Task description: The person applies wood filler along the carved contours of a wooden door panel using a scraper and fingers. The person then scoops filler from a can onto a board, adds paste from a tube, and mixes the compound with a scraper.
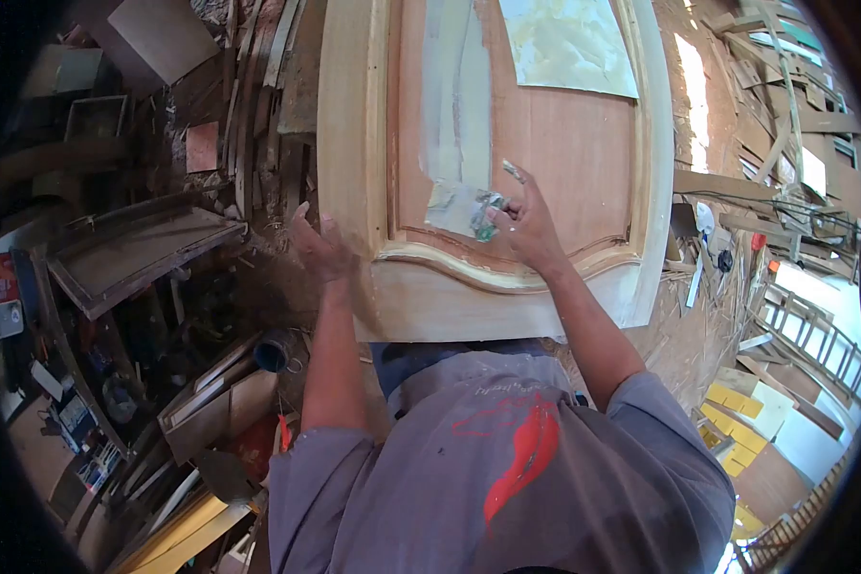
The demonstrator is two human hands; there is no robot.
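Observation:
A wooden panelled door (564,153) lies before me, with a carved wavy moulding (488,275) along its near end. My right hand (534,234) is closed on a wide, flat putty scraper (452,207), whose handle is smeared with putty. The scraper's blade lies over the recessed panel, at the near end of a pale grey-white band of putty (456,91). The index finger is raised, with putty on its tip. My left hand (322,251) is at the door's left edge, fingers apart and holding nothing; whether it touches the edge I cannot tell.
A sheet smeared with cream putty (569,43) lies on the door's far right. Wood strips (249,105) and a dusty tray-like frame (148,251) are at left, above a dark cylindrical container (272,352). Scrap wood and cables (784,215) litter the right side, near a ladder-like frame (813,330).

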